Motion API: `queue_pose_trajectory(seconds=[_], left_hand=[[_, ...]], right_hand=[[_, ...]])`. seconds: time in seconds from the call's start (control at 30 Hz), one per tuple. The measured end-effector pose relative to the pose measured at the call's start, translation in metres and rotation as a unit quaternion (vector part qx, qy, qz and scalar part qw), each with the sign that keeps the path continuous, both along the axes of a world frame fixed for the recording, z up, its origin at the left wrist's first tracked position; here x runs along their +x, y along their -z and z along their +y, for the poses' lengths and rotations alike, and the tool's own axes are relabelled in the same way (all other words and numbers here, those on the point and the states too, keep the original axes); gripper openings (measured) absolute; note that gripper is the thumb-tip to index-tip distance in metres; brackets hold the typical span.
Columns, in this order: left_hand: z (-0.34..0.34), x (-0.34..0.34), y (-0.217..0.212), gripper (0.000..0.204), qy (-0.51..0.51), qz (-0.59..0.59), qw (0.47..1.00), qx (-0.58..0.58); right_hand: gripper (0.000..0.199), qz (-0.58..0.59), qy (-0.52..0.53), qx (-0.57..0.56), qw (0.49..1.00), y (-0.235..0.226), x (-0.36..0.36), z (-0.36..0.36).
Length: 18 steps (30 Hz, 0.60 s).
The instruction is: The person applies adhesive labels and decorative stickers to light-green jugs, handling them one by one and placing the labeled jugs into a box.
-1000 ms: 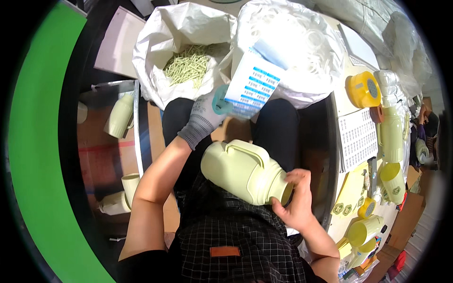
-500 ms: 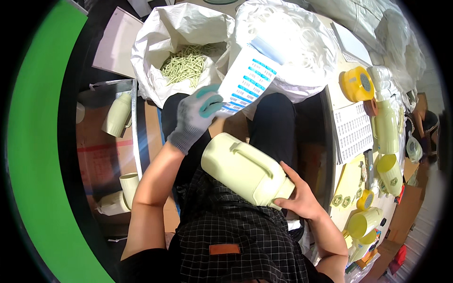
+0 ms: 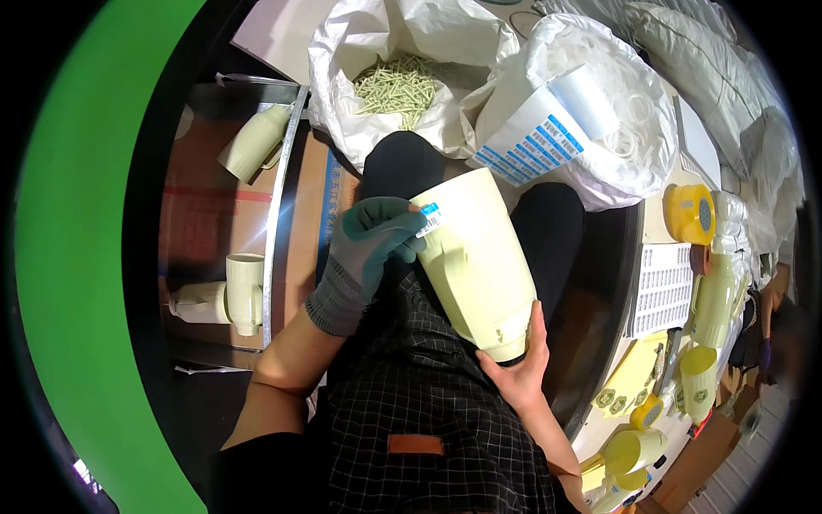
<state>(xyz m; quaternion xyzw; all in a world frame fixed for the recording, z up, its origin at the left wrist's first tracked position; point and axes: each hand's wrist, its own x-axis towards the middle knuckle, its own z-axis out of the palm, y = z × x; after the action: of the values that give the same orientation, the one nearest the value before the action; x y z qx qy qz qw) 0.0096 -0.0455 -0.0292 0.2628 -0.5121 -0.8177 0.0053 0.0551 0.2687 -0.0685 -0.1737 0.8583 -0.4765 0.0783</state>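
Note:
A pale yellow-green thermos jug body (image 3: pixel 479 257) lies slanted across my lap, its wide end away from me. Around its narrower near end wraps my bare right hand (image 3: pixel 524 364), thumb and fingers on opposite sides. My left hand (image 3: pixel 377 236), in a grey and green glove, pinches the edge of a small blue-and-white barcode sticker (image 3: pixel 431 220) at the jug's wide end. The sticker appears to lie against the jug wall there; how much of it adheres I cannot tell. Beyond the jug, a sheet of blue-and-white stickers (image 3: pixel 533 152) leans on a white sack, out of both hands.
One white sack (image 3: pixel 338 86) holds thin pale-green pieces; another (image 3: pixel 604 184) holds translucent rings. At left, a metal-edged conveyor (image 3: pixel 287 184) carries more jug bodies (image 3: pixel 246 291). The right-hand table bears yellow tape (image 3: pixel 689 214), a label sheet (image 3: pixel 662 287) and several jugs (image 3: pixel 635 450).
My left hand has let go of the sticker sheet and come to the jug with one sticker. The jug has turned, its handle no longer facing up. The view has shifted.

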Motion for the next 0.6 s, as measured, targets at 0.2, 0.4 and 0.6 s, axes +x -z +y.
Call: queue_pose_trajectory(seconds=[0.2, 0.4, 0.6], left_hand=[[-0.001, 0.001, -0.012, 0.020, -0.016, -0.054, 0.998, -0.031], [-0.017, 0.016, 0.022, 0.043, 0.049, 0.057, 0.808, -0.584], [0.013, 0.043, 0.042, 0.064, 0.233, 0.064, 0.951, -0.195]], right_hand=[[0.120, 0.135, -0.020, 0.021, 0.990, 0.001, -0.001, -0.009], [0.113, 0.076, -0.041, 0.009, 0.996, -0.027, -0.030, 0.002], [0.078, 0.071, -0.001, -0.146, 0.987, -0.078, -0.110, 0.042]])
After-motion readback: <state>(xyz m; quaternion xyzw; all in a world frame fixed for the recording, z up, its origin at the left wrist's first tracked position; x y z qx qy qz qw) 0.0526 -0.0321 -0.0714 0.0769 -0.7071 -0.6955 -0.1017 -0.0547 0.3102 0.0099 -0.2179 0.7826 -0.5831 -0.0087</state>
